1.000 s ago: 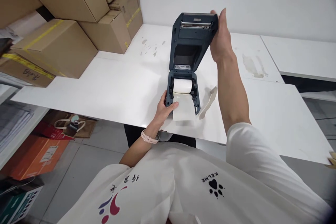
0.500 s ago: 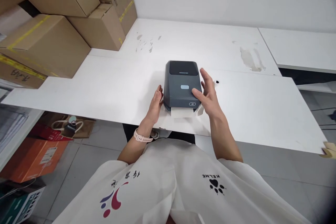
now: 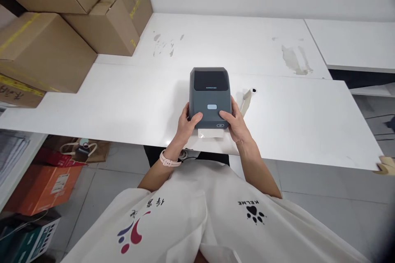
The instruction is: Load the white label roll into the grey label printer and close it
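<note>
A dark grey label printer [image 3: 210, 98] with a black window and a pale blue button stands near the table's front edge. My left hand [image 3: 187, 124] grips its left side, thumb on top and fingers along the side wall. On the right side, my right hand [image 3: 236, 122] holds it the same way, thumb on the lid. A strip of white label paper [image 3: 210, 133] sticks out of the printer's near end. To the right of the printer lies a small white paper roll [image 3: 248, 98] with a loose curling strip and a dark core.
Cardboard boxes [image 3: 46, 49] with yellow tape are stacked at the left on the white table [image 3: 138, 107]. Below the table's left end, an orange box [image 3: 43, 189] and a paper bag [image 3: 101, 150] stand on the floor. A tan piece [image 3: 386, 165] sits at the table's right corner.
Both hands have closed onto the printer's sides, thumbs on its top. The printer now sits straighter, and the paper roll beside it shows more fully. The view has shifted slightly.
</note>
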Motion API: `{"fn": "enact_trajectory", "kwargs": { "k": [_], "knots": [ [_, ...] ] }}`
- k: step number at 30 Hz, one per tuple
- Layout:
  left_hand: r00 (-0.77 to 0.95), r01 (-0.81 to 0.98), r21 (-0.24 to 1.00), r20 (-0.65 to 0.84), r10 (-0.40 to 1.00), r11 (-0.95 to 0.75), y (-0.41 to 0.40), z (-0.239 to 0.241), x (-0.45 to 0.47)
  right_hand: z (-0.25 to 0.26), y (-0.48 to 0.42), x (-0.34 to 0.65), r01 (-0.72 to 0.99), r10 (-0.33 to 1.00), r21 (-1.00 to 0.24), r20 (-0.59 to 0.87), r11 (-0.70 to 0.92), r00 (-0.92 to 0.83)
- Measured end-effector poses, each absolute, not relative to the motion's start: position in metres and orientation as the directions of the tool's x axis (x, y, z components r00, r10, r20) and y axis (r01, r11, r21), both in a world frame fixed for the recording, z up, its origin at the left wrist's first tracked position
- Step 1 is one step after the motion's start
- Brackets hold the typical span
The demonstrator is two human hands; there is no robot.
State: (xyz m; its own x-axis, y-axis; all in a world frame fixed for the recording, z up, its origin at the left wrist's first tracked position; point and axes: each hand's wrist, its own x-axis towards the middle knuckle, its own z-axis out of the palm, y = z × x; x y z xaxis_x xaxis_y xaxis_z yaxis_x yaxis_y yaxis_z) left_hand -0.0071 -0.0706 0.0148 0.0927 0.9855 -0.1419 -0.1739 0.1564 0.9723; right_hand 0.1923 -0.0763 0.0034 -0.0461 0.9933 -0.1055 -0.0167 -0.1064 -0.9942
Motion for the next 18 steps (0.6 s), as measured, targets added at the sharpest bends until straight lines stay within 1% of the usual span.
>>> {"fn": "enact_trajectory", "kwargs": {
  "k": [2,5,7,9,11,12,14,16,18],
  "knots": [
    [0.085,-0.15,0.98,-0.12,0.989,0.132,-0.067,0.012,-0.008,0.005,-0.076,0.191,-0.027,0.993,-0.993,-0.113,-0.113,-0.02],
    [0.121,-0.119,0.987,-0.097,0.988,0.111,-0.068,0.01,-0.01,0.009,-0.074,0.189,-0.066,0.989,-0.987,-0.148,-0.148,-0.004],
    [0.084,-0.073,0.992,-0.101,0.991,0.107,-0.077,0.008,-0.012,0.011,-0.074,0.188,-0.101,0.985,-0.98,-0.174,-0.173,0.008],
    [-0.081,0.003,0.994,-0.106,0.991,0.107,-0.095,0.004,-0.014,0.013,-0.074,0.187,-0.125,0.982,-0.975,-0.187,-0.183,0.022],
    [-0.266,0.059,0.993,-0.086,0.96,0.105,-0.116,0.0,-0.012,0.014,-0.074,0.186,-0.143,0.981,-0.972,-0.192,-0.185,0.036],
    [-0.263,0.052,0.993,-0.091,0.961,0.108,-0.125,-0.002,-0.011,0.014,-0.075,0.185,-0.152,0.98,-0.971,-0.193,-0.185,0.043],
    [-0.105,-0.001,0.988,-0.156,0.982,0.157,-0.137,-0.005,-0.007,0.014,-0.076,0.184,-0.163,0.981,-0.971,-0.185,-0.174,0.053],
    [0.044,-0.076,0.968,-0.238,0.97,0.241,-0.139,-0.005,-0.002,0.014,-0.076,0.183,-0.164,0.983,-0.973,-0.172,-0.16,0.064],
    [0.071,-0.119,0.953,-0.27,0.96,0.277,-0.134,-0.004,-0.001,0.016,-0.075,0.182,-0.146,0.983,-0.977,-0.169,-0.158,0.066]
  ]
}}
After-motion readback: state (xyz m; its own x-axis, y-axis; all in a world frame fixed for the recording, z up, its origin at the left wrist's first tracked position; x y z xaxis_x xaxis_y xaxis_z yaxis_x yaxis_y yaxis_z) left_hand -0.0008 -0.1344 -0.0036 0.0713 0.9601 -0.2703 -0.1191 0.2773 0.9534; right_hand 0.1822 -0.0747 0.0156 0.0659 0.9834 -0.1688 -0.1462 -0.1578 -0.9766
